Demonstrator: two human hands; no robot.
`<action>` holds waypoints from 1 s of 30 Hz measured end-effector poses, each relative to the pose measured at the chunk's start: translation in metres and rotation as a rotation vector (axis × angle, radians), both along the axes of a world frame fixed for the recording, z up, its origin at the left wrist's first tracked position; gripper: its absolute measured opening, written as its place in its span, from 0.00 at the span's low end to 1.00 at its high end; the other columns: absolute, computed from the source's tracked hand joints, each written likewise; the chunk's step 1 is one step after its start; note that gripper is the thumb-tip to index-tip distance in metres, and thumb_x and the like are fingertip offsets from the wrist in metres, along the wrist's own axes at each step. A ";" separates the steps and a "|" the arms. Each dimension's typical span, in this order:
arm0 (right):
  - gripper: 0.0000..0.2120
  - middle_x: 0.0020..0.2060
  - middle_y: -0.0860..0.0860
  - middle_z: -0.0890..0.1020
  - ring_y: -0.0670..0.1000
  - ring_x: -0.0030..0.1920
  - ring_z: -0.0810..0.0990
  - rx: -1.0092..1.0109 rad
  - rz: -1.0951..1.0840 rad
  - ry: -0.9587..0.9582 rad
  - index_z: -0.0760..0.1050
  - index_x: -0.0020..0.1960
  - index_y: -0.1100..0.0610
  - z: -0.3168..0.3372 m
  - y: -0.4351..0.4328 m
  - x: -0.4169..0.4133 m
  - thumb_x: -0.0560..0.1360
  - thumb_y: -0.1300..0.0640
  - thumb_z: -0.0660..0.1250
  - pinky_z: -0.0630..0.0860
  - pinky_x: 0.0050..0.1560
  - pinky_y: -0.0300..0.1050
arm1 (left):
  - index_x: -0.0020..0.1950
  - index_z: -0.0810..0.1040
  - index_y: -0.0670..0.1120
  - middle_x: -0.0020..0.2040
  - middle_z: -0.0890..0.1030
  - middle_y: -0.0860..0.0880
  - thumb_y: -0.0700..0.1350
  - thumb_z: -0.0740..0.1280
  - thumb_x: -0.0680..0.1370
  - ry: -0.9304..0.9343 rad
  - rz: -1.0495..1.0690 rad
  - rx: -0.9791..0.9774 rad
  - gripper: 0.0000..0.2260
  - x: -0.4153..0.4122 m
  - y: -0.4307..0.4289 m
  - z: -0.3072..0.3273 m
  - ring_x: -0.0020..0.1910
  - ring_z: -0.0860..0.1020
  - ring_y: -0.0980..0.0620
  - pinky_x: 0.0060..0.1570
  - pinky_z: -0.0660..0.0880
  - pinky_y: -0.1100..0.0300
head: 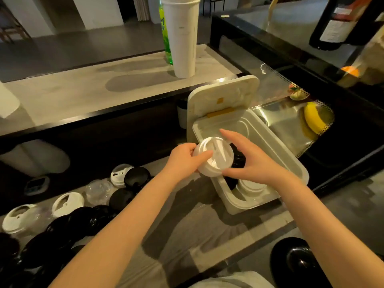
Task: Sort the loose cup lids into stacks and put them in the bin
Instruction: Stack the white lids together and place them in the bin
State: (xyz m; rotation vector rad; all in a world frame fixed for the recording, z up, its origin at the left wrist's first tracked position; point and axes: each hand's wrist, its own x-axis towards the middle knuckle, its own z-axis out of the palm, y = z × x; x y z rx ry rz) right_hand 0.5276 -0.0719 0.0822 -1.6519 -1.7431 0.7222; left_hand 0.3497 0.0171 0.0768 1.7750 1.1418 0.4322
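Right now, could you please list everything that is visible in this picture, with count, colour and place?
stack of white lids: one, white, held above the bin's left edge
bin: one, white, open, right of centre on the counter
bin cover: one, white, flipped up behind the bin
black lids in the bin: one stack, black, under the hands
white lids in the bin: one stack, white, near corner
loose lids: many, black, white and a few clear, lower left counter
tall cup: one, white, upper ledge
green bottle: one, behind the cup
banana: one, yellow, display case on the right
left hand: gripping the stack
right hand: steadying its right side
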 end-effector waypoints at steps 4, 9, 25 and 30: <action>0.48 0.74 0.41 0.57 0.42 0.72 0.59 -0.003 0.112 -0.349 0.51 0.77 0.46 0.002 0.003 0.019 0.66 0.45 0.75 0.61 0.69 0.38 | 0.50 0.80 0.41 0.45 0.83 0.43 0.56 0.68 0.74 0.036 -0.044 -0.084 0.18 0.029 -0.005 0.004 0.43 0.82 0.47 0.46 0.80 0.49; 0.46 0.69 0.44 0.65 0.46 0.66 0.67 -0.041 0.091 -0.394 0.55 0.75 0.47 -0.005 0.006 0.043 0.63 0.47 0.76 0.69 0.63 0.44 | 0.66 0.74 0.44 0.58 0.80 0.44 0.57 0.66 0.75 0.042 -0.063 -0.107 0.25 0.049 -0.011 -0.004 0.52 0.80 0.51 0.49 0.79 0.59; 0.44 0.61 0.52 0.68 0.55 0.61 0.71 -0.551 0.271 -0.865 0.56 0.72 0.54 -0.065 0.027 0.089 0.64 0.49 0.76 0.74 0.57 0.49 | 0.76 0.56 0.44 0.77 0.53 0.46 0.60 0.54 0.79 0.639 -0.413 0.606 0.31 0.038 -0.016 -0.045 0.77 0.47 0.49 0.74 0.48 0.53; 0.44 0.61 0.51 0.69 0.56 0.56 0.76 -0.574 0.290 -0.958 0.56 0.72 0.53 -0.072 0.029 0.083 0.64 0.49 0.76 0.75 0.48 0.46 | 0.76 0.55 0.43 0.78 0.53 0.46 0.60 0.54 0.80 0.622 -0.397 0.594 0.30 0.039 -0.017 -0.047 0.77 0.46 0.50 0.74 0.47 0.54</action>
